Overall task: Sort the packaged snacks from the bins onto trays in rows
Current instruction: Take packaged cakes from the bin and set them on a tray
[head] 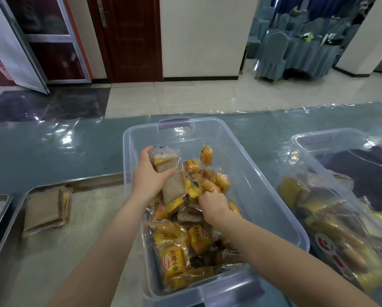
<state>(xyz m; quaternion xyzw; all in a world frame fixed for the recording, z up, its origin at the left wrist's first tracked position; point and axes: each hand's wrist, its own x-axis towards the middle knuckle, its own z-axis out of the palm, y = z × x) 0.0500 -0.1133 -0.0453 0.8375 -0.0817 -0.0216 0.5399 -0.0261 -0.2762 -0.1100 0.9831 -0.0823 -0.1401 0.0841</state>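
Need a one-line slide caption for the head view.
Left hand grips brown cake packets over the clear bin; right hand grips yellow bun packets; sorted packets lie on the metal tray.

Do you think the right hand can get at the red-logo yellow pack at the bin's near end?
Probably yes: the pack lies uncovered on top, the bin is lidless, and the right hand is inside it, dug into the pile farther back.

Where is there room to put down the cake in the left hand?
The cake fits on the tray: its mat is bare from the packets in the far left corner across to the bin. The bin's far end, behind the snacks, is bare too. Its middle and near end are crowded.
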